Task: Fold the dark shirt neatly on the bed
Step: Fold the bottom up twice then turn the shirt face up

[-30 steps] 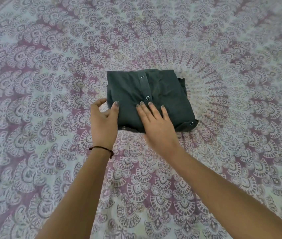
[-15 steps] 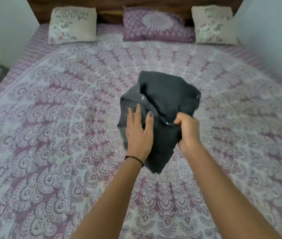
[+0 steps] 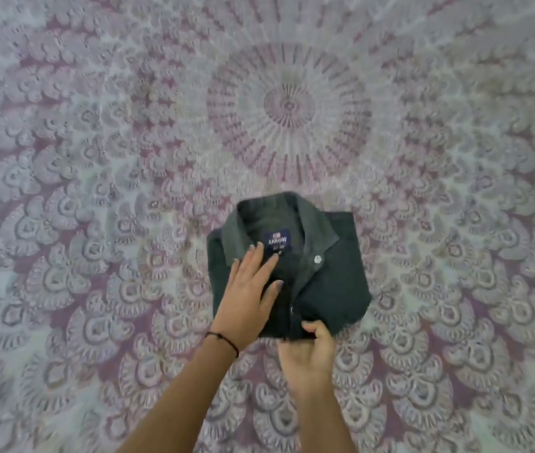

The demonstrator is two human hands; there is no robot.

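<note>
The dark shirt [image 3: 331,276] lies folded into a compact square on the bed, front side up, with its collar and a blue neck label toward the far side. My left hand [image 3: 250,289] rests flat on the shirt's left half, fingers straight and pointing at the label. At the shirt's near edge my right hand [image 3: 308,348] pinches the hem, thumb on top of the cloth and fingers tucked under it.
The bed is covered by a purple and white mandala-print sheet [image 3: 96,158] that fills the whole view. Its round centre medallion [image 3: 289,106] lies just beyond the shirt.
The shirt was lying with its back up, then both hands lifted it and flipped it. It now lies on the sheet collar side up, closer to me.
</note>
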